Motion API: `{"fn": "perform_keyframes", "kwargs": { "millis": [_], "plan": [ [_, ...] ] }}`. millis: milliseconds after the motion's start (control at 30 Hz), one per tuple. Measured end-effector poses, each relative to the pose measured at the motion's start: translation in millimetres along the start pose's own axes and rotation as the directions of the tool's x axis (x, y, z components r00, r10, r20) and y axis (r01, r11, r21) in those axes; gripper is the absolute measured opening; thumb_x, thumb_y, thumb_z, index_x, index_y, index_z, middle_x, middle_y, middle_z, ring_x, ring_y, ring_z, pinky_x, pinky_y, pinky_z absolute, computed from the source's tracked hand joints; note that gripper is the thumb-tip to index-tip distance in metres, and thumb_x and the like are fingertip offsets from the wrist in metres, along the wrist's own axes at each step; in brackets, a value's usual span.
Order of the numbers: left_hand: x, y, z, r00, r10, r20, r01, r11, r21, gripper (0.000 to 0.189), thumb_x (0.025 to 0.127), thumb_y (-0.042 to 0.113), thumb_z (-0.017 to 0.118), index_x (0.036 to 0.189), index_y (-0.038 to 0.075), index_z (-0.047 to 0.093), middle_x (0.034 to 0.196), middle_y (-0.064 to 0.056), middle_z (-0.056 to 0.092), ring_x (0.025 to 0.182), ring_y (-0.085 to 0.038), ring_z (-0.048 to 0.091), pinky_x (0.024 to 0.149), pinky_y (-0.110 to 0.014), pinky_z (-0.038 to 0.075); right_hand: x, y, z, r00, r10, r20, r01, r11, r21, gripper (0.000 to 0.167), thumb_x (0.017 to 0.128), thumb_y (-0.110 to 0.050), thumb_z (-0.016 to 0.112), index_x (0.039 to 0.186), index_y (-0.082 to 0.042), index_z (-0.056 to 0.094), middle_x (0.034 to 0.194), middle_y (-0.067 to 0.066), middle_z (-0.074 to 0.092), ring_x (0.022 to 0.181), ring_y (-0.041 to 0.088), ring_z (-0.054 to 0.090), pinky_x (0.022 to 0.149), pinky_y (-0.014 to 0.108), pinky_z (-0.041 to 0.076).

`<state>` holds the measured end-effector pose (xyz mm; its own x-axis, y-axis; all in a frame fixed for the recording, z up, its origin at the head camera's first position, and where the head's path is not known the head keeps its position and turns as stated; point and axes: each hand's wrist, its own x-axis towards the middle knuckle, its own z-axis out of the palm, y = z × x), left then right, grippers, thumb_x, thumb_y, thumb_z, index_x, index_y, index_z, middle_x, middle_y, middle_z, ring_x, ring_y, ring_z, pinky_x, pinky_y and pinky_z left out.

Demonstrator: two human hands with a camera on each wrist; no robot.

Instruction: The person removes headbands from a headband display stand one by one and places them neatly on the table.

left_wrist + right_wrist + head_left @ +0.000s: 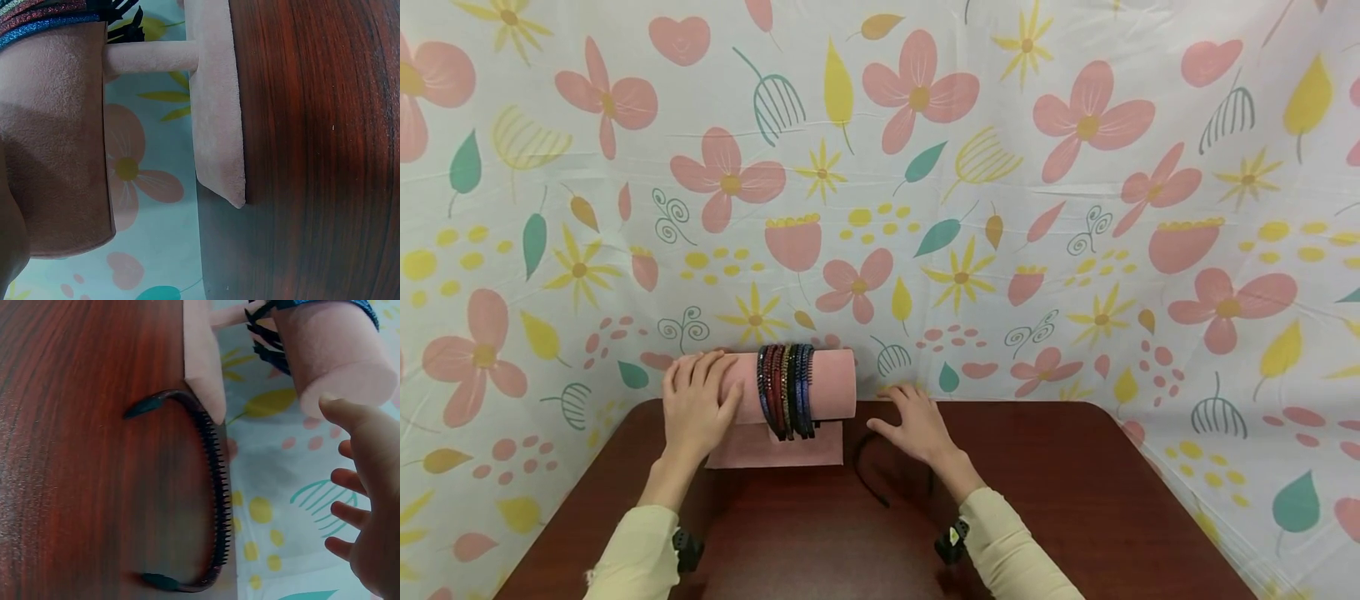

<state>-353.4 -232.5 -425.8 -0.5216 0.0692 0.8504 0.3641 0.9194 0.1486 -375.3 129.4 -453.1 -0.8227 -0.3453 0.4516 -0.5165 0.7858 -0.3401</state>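
Note:
A pink headband stand (833, 383) has a padded roll on a flat base, with several glittery headbands (786, 390) in black, red, gold and blue around the roll. My left hand (696, 404) holds the roll's left end, fingers over its top and thumb at the front. Only a sliver of that hand shows in the left wrist view. To the right of the stand is my right hand (917, 423), its fingers spread and holding nothing. A dark toothed headband (215, 481) lies on the table beside the stand's base, partly hidden by the right hand in the head view.
The dark reddish-brown wood table (820, 533) ends just behind the stand. A white cloth (910, 200) with flowers and leaves hangs behind and at both sides. Each wrist wears a small black camera (951, 542).

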Motion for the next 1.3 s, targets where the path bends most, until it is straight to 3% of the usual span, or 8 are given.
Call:
{"fn": "perform_keyframes", "kwargs": {
  "millis": [333, 767, 1300],
  "plan": [
    [-0.3, -0.5, 0.7, 1.0, 0.004, -0.015, -0.004, 1.0, -0.008, 0.045, 0.092, 0.041, 0.051, 0.127, 0.014, 0.063, 0.132, -0.013, 0.059, 0.126, -0.038, 0.045, 0.112, -0.06, 0.02, 7.8, -11, -12, 0.993, -0.072, -0.088, 0.076, 0.997, 0.035, 0.06, 0.086, -0.054, 0.069, 0.131, -0.014, 0.062, 0.126, 0.004, 0.06, 0.115, 0.028, 0.058, 0.096, 0.05, 0.047],
    [-0.9, -2.2, 2.6, 1.0, 0.015, -0.025, -0.015, 1.0, 0.006, 0.046, 0.093, 0.043, 0.048, 0.126, 0.013, 0.063, 0.131, -0.014, 0.059, 0.125, -0.037, 0.045, 0.111, -0.061, 0.021, 21.0, -32, -26, 0.979, -0.144, -0.146, 0.153, 0.987, 0.05, 0.057, 0.086, -0.052, 0.07, 0.132, -0.019, 0.059, 0.129, 0.003, 0.058, 0.117, 0.024, 0.058, 0.095, 0.047, 0.05],
    [-1.7, -2.6, 3.7, 1.0, 0.006, -0.01, -0.006, 1.0, 0.012, 0.047, 0.094, 0.044, 0.048, 0.127, 0.015, 0.062, 0.133, -0.013, 0.058, 0.126, -0.036, 0.044, 0.112, -0.06, 0.02, 44.5, -65, -34, 0.954, -0.254, -0.158, 0.262, 0.964, 0.037, 0.066, 0.082, -0.049, 0.076, 0.135, -0.015, 0.058, 0.13, 0.004, 0.056, 0.115, 0.024, 0.057, 0.096, 0.045, 0.049]
  ]
}}
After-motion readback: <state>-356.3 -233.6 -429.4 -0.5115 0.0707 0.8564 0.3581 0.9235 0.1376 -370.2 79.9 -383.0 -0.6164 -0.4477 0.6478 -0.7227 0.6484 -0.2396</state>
